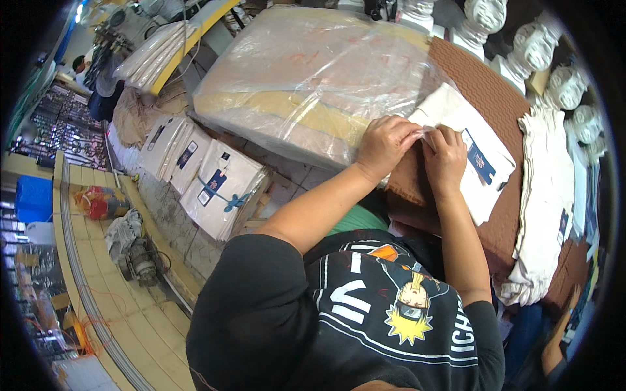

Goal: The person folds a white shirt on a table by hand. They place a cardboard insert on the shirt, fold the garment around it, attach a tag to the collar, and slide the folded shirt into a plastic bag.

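My left hand (pixel 390 144) and my right hand (pixel 446 158) meet close together, fingertips pinched at a small pale bit between them. What that bit is cannot be made out. Beside and partly beneath my right hand lies a folded cream garment (pixel 493 137) with a navy tag (pixel 478 156) on its front. The garment rests at a slant on a brown textured cover (pixel 474 72). Just beyond my left hand is a large bundle wrapped in clear plastic (pixel 313 62).
Bagged cream garments (pixel 207 203) with navy tags, tied with blue cord, lie stacked at left. More cream garments (pixel 544 189) pile at right. White sculpted heads (pixel 535 49) line the far right. A motor (pixel 142 262) stands by a tan bench (pixel 98 287). Another person's arm (pixel 554 345) shows lower right.
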The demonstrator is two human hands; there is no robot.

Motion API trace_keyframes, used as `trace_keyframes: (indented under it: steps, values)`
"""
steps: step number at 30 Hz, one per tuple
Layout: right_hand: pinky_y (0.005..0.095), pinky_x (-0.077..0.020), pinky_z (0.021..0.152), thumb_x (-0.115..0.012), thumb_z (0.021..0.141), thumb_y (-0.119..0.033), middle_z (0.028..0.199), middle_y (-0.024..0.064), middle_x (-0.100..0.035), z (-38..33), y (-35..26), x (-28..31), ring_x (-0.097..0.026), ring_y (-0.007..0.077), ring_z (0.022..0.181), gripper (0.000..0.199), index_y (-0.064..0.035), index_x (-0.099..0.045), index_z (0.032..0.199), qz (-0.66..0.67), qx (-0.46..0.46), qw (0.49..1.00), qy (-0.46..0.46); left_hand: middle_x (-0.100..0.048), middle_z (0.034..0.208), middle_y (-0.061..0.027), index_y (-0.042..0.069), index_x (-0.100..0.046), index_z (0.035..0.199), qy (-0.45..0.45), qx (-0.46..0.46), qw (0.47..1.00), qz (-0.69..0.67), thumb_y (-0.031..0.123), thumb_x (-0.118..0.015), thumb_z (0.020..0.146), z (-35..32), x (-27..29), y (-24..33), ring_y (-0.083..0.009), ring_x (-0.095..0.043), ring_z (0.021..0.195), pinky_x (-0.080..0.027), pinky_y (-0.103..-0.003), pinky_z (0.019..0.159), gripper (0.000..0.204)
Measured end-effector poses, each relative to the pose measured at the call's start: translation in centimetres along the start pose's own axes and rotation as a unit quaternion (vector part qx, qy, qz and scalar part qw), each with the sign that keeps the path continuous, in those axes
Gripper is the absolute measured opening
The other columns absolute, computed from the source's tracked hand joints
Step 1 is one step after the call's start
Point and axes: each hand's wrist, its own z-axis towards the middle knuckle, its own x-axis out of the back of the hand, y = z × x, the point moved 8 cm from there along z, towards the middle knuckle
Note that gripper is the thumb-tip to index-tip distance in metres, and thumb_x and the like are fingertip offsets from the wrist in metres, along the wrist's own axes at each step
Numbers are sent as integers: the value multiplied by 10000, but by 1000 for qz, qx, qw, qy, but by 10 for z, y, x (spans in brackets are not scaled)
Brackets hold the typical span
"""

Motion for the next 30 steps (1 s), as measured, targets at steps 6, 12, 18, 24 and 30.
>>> trace_keyframes:
  steps: [6, 12, 18, 24, 30]
  values:
    - [375, -436, 762, -708, 720, -155, 1005, 40, -620, -6, -3, -2, -574, 247, 943, 240, -116, -659, 951, 3, 6, 999, -43, -655, 807, -81, 52, -676, 819, -19, 47, 997, -54, 130, -724, 740, -1, -3, -10, -247, -633, 745, -503, -330, 693, 121]
    - [372, -439, 780, -702, 743, -180, 1038, 40, -630, -11, 0, -3, -575, 243, 981, 270, -127, -673, 1006, -19, 8, 999, -33, -622, 970, -69, 97, -659, 962, -106, -13, 993, -41, 247, -767, 687, -19, -7, -2, -259, -588, 942, -453, -378, 846, 331]
    - [377, -441, 775, -719, 733, -225, 938, 69, -633, -10, 1, 0, -578, 255, 932, 281, -98, -683, 981, 0, -2, 999, -34, -568, 1049, -80, 115, -584, 1068, -72, 7, 995, 73, 234, -755, 687, -20, -3, -33, -283, -534, 997, -439, -397, 853, 435]
    - [371, -431, 752, -723, 710, -221, 899, 51, -613, -12, 1, 0, -573, 248, 880, 202, -94, -639, 842, 22, -1, 999, -25, -656, 891, -39, 99, -678, 839, -53, 28, 994, 91, 143, -734, 722, -10, -1, -44, -236, -601, 857, -471, -357, 779, 137]
    - [355, -412, 734, -720, 712, -205, 858, 26, -603, -13, 6, 1, -564, 228, 847, 158, -102, -621, 782, 30, -12, 999, 5, -638, 879, 4, 151, -683, 821, -50, 28, 995, 82, 174, -720, 726, -7, -9, -51, -214, -589, 857, -438, -362, 769, 105]
